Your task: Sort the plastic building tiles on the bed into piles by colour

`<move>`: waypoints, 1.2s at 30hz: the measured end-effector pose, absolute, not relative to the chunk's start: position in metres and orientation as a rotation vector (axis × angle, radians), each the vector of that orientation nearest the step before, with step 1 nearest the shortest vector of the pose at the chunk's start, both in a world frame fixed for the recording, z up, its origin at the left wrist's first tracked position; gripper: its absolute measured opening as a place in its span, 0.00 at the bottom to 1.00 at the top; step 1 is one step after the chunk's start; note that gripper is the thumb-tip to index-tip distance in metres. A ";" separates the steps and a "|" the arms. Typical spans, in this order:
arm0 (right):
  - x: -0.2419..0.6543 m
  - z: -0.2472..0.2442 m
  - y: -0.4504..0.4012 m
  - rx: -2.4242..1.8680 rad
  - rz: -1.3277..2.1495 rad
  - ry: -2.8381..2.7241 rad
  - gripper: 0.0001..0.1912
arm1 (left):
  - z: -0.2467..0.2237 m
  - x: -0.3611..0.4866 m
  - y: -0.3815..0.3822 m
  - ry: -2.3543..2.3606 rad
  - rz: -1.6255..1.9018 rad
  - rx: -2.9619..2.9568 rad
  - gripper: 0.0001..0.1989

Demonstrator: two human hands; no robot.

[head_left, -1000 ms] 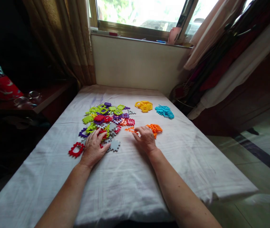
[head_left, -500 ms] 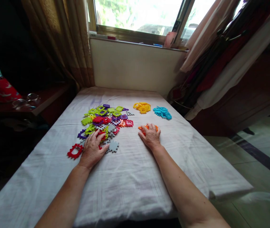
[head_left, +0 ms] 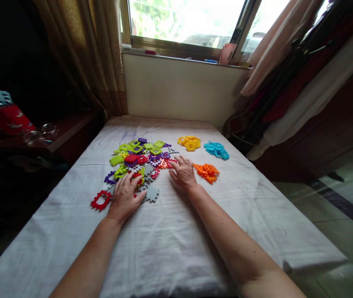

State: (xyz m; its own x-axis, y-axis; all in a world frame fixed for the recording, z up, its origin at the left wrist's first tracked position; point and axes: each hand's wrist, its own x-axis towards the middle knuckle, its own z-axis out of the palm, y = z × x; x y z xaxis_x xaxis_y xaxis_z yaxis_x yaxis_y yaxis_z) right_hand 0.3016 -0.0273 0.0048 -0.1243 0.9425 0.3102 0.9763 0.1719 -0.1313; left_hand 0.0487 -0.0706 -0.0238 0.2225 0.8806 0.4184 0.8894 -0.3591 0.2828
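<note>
A mixed pile of purple, green, red and grey notched plastic pieces [head_left: 133, 158] lies on the left half of the cloth. My left hand [head_left: 126, 196] rests with fingers spread on the pile's near edge, beside a red square frame [head_left: 101, 200] and a grey piece [head_left: 152, 193]. My right hand [head_left: 182, 173] is open at the pile's right edge, its fingertips by a red piece. Just right of it sits a heap of orange pieces [head_left: 206, 172]. Farther back are a yellow heap [head_left: 189, 142] and a blue heap [head_left: 216, 150].
The pieces lie on a table with a white cloth [head_left: 164, 244]. Glasses [head_left: 41, 133] and a red patterned container [head_left: 11, 120] stand on a dark side table at left. Clothes [head_left: 276, 91] hang at right, and a window is behind.
My right hand has come off the orange pieces and moved left to the edge of the mixed pile. My left hand stays on the pile. The view has shifted slightly.
</note>
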 end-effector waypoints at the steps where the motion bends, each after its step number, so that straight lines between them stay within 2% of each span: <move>1: 0.291 0.007 -0.022 -1.797 -0.122 -2.176 0.21 | -0.024 0.049 -0.070 -1.770 -0.806 -2.436 0.25; 4: 0.267 0.010 -0.005 -1.829 -0.056 -2.192 0.21 | -0.022 0.049 -0.065 -1.802 -0.759 -2.399 0.26; 8: 0.260 0.005 0.004 -1.870 -0.006 -2.122 0.17 | -0.022 0.048 -0.056 -1.866 -0.717 -2.309 0.28; 13: 0.277 -0.017 -0.025 -1.780 -0.034 -1.980 0.14 | -0.027 0.047 -0.049 -1.875 -0.797 -2.217 0.31; 18: 0.288 -0.026 -0.051 -1.677 -0.114 -1.992 0.09 | -0.030 0.043 -0.051 -1.715 -0.945 -2.205 0.27; 27: 0.278 -0.021 -0.042 -1.625 -0.071 -2.099 0.21 | -0.031 0.043 -0.051 -1.664 -0.956 -2.254 0.22; 36: 0.267 -0.012 -0.029 -1.711 0.033 -2.085 0.17 | -0.031 0.043 -0.051 -1.677 -0.922 -2.262 0.22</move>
State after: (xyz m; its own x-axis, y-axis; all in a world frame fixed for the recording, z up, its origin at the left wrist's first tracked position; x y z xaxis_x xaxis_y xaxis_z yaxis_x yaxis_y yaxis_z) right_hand 0.2666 -0.0293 -0.0119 -0.1370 0.9382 0.3177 0.9278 0.2339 -0.2906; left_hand 0.0429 -0.0513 -0.0310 0.1724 0.8019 0.5721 0.9127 -0.3484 0.2133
